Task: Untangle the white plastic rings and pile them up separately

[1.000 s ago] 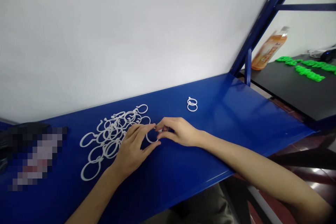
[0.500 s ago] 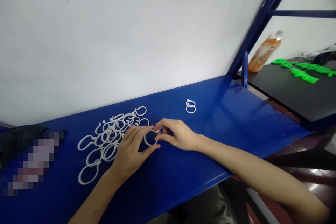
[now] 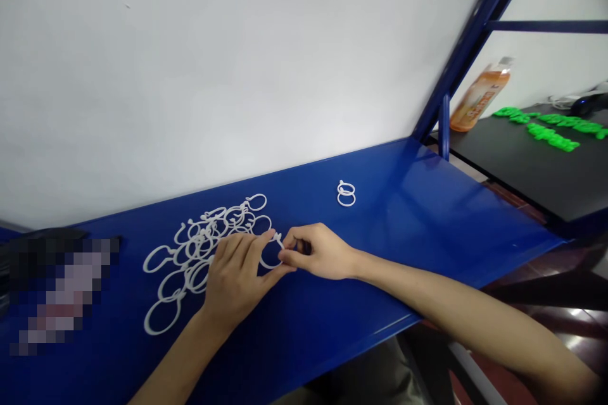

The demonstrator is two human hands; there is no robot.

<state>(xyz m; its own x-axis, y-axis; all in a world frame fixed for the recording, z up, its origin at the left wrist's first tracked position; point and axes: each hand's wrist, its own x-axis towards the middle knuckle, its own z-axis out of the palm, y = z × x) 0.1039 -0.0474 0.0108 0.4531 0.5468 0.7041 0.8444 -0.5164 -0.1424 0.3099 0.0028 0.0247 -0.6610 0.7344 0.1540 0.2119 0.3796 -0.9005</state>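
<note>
A white plastic ring (image 3: 271, 264) with a small knob or clasp at its top is held between my two hands over the blue table. My left hand (image 3: 237, 275) has its fingers on the ring's upper left by the clasp, and its thumb reaches along the lower edge. My right hand (image 3: 323, 252) pinches the ring's right side between thumb and fingers. Just left of my left hand lies a loose pile of white rings (image 3: 162, 316), several overlapping, some partly covered by the hand. Beyond my right hand, two more white rings (image 3: 346, 203) lie overlapping.
The blue table (image 3: 408, 228) runs along a white wall (image 3: 237, 76). A dark bag-like object (image 3: 42, 237) and a blurred-out item lie at left. At right, past a blue metal frame (image 3: 444, 120), an orange drink bottle (image 3: 479, 98) and green pieces (image 3: 553, 137) sit on a black surface.
My right fingers have shifted from the ring's clasp down to its right side. The clasp, now more visible, sits by my left fingertips. The view has shifted slightly.
</note>
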